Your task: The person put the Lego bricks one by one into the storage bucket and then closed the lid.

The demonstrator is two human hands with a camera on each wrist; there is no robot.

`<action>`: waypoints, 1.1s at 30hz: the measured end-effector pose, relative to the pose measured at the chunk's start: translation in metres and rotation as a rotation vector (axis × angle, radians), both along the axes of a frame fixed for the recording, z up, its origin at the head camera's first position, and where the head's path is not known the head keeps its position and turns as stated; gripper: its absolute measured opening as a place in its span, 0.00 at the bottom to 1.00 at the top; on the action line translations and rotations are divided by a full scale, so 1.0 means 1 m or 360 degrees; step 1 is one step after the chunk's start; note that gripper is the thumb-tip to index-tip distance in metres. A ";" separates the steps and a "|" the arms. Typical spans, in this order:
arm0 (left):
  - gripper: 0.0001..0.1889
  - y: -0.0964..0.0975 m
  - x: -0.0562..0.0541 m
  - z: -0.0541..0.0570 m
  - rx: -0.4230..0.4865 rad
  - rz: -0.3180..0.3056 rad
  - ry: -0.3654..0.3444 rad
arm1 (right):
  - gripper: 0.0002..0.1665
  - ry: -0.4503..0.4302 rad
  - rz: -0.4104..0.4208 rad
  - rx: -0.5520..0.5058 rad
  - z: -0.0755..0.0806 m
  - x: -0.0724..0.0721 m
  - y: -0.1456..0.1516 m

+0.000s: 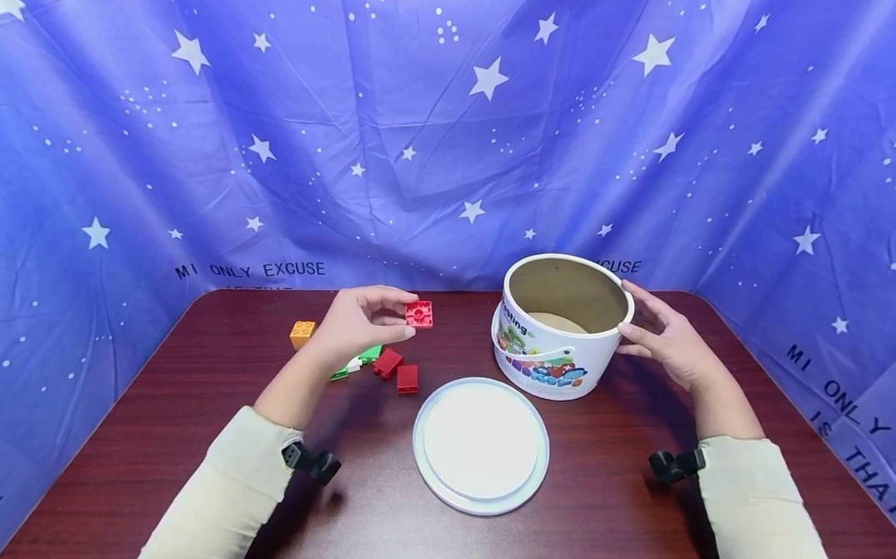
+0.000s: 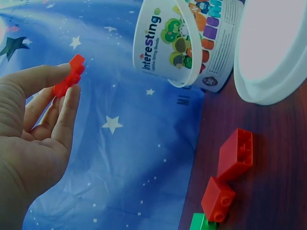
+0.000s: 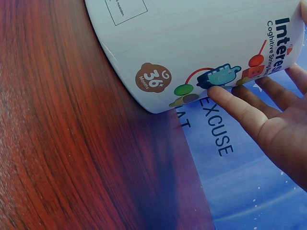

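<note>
My left hand pinches a small red toy brick between thumb and fingers, above the table. In the head view the brick's hollow underside shows; the left wrist view has the same brick edge-on. My right hand touches the right side of a white bucket, its fingertips spread at the rim and outer wall. In the right wrist view those fingers lie fairly straight against the printed wall. The bucket stands upright, uncovered, with its brownish inside and pale bottom showing.
A round white lid lies in front of the bucket. Two red bricks sit below my left hand, beside green bricks and a white piece. An orange brick stands farther left. A starry blue curtain surrounds the table.
</note>
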State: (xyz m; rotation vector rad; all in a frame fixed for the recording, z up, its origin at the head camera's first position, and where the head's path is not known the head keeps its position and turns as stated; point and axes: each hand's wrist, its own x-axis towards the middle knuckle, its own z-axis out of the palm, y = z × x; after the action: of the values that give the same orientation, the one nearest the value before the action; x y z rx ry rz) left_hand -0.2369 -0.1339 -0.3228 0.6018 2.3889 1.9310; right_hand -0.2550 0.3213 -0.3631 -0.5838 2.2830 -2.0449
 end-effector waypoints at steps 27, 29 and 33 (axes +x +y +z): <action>0.21 0.076 -0.040 0.018 -0.0024 -0.0130 0.0017 | 0.41 0.0000 0.0004 -0.0005 0.000 -0.001 0.000; 0.21 0.083 -0.044 0.018 -0.0022 -0.0139 0.0015 | 0.41 -0.0001 0.0005 -0.0007 0.000 0.000 0.000; 0.21 0.098 -0.051 0.020 -0.0027 -0.0169 0.0039 | 0.42 -0.0003 0.0003 -0.0013 0.000 0.000 0.000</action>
State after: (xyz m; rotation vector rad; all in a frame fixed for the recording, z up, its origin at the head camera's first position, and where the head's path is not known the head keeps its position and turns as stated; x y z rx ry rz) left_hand -0.2875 -0.0357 -0.3026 0.7395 2.3332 1.8698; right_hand -0.2552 0.3215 -0.3629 -0.5843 2.2737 -2.0537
